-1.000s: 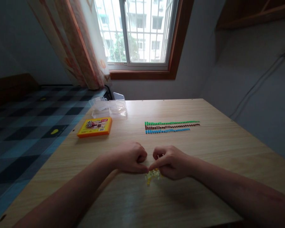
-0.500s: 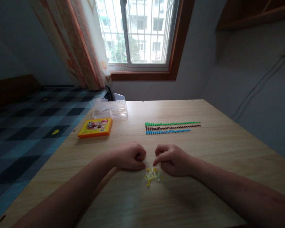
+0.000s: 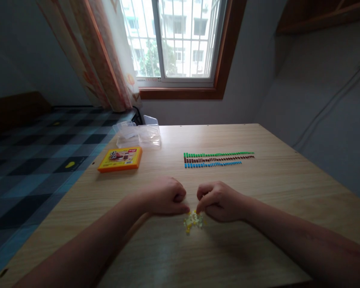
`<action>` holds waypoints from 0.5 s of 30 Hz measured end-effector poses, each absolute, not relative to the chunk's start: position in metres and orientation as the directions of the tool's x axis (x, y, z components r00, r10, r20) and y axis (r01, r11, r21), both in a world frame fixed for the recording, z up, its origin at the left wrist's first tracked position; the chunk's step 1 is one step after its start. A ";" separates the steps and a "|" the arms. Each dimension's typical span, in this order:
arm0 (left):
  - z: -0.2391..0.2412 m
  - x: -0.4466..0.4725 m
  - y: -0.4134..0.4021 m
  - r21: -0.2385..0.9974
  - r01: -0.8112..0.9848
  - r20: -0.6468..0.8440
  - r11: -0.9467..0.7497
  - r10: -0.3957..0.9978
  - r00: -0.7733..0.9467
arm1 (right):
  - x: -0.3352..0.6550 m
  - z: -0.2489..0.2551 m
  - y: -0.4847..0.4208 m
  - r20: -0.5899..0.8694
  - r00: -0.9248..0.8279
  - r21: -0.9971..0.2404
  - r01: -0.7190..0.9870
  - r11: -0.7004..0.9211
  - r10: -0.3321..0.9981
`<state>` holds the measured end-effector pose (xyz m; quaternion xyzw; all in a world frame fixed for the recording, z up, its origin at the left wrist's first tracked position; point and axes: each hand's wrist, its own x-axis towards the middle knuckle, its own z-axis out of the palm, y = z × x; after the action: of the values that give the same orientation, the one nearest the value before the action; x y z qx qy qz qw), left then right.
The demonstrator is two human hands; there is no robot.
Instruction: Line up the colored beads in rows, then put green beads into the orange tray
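Note:
A small heap of tiny yellow and pale, whitish bricks [image 3: 193, 221] lies on the wooden table [image 3: 168, 252] in front of me. At its far left edge rests my left hand [image 3: 169, 197], fingers curled, with the thumb tip by the heap. My right hand [image 3: 217, 201] is closed at the far right side, its pointing fingertip touching the heap's far edge. Whatever either hand may hold is too small or hidden to make out. Beyond the hands run three rows of little bricks: green [image 3: 219, 154], brown [image 3: 219, 159] and blue [image 3: 213, 164].
On the left lies a flat yellow-orange box [image 3: 120, 159] with a printed lid. Behind it stand clear plastic containers [image 3: 150, 136] with raised lids. A bed with a checked cover [image 3: 48, 160] borders the table's left side. A window [image 3: 183, 48] is ahead.
Both hands have come slightly nearer the heap; the left thumb has shifted right to its edge and the right fingertip has lowered to it. The rows and box stay put.

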<state>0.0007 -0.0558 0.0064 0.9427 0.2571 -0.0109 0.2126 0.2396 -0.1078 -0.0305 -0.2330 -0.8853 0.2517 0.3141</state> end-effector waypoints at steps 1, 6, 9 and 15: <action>0.007 0.001 -0.056 0.390 0.492 -0.134 -0.779 0.481 0.867 | 0.240 -0.030 -0.108 0.438 -0.695 -0.589 0.257 0.766 0.570; 0.009 0.000 -0.054 0.404 0.495 -0.166 -0.769 0.470 0.867 | 0.241 -0.029 -0.108 0.422 -0.704 -0.569 0.286 0.771 0.572; 0.010 -0.002 -0.052 0.435 0.494 -0.184 -0.753 0.462 0.867 | 0.242 -0.028 -0.109 0.429 -0.703 -0.562 0.283 0.777 0.566; 0.015 -0.005 -0.050 0.476 0.515 -0.251 -0.712 0.452 0.856 | 0.241 -0.028 -0.110 0.439 -0.711 -0.565 0.257 0.784 0.549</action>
<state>-0.0048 -0.0501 0.0151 0.9235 0.2618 -0.0582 0.2743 0.2411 -0.1102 -0.0280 -0.2254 -0.8937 0.2388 0.3058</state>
